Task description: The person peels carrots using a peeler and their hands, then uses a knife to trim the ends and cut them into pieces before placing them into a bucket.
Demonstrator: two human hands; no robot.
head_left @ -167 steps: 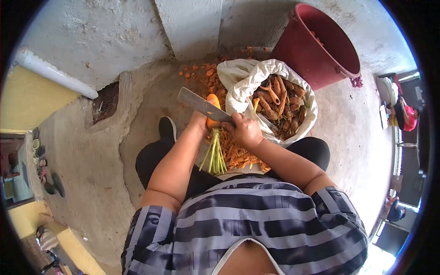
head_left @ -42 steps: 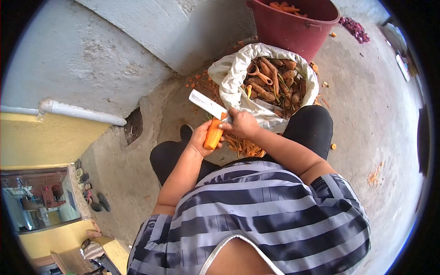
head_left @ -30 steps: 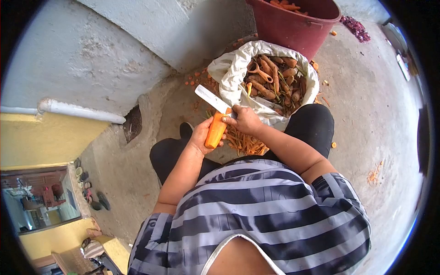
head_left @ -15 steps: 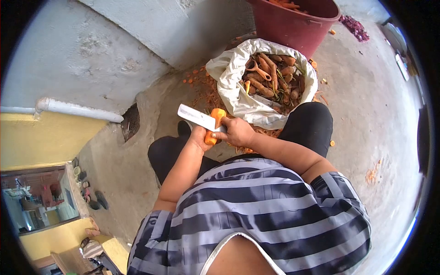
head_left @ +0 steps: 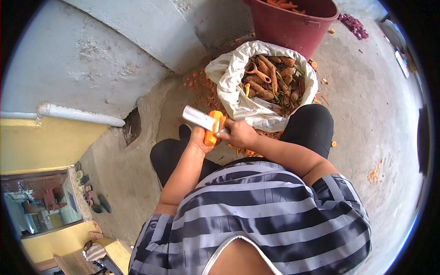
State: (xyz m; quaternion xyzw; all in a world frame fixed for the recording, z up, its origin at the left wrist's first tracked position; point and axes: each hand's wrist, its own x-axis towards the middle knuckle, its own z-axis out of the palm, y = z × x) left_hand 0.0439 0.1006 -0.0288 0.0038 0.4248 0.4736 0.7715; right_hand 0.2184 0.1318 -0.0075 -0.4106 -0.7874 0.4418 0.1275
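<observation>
A peeled orange carrot (head_left: 211, 139) is closed in my left hand (head_left: 198, 137), standing upright between my knees. My right hand (head_left: 243, 134) grips a wide-bladed knife (head_left: 198, 118), its handle mostly hidden in the fingers. The pale blade points left and lies across the carrot; blur hides whether its edge is in the flesh. Just beyond my hands, a white sack (head_left: 233, 94) with a rolled rim holds several unpeeled carrots (head_left: 263, 91). An orange peeler (head_left: 267, 79) rests on top of them.
Behind the sack stands a dark red tub (head_left: 293, 30) with peeled carrots inside. Peelings (head_left: 208, 94) and carrot slices litter the concrete floor. A grey wall (head_left: 114, 50) rises at the left, with a white pipe (head_left: 82, 113) along it. Several shoes (head_left: 85, 183) line the doorway.
The knife blade has shifted slightly right along the carrot and is now more blurred. Both hands keep their grips and stay nearly in place.
</observation>
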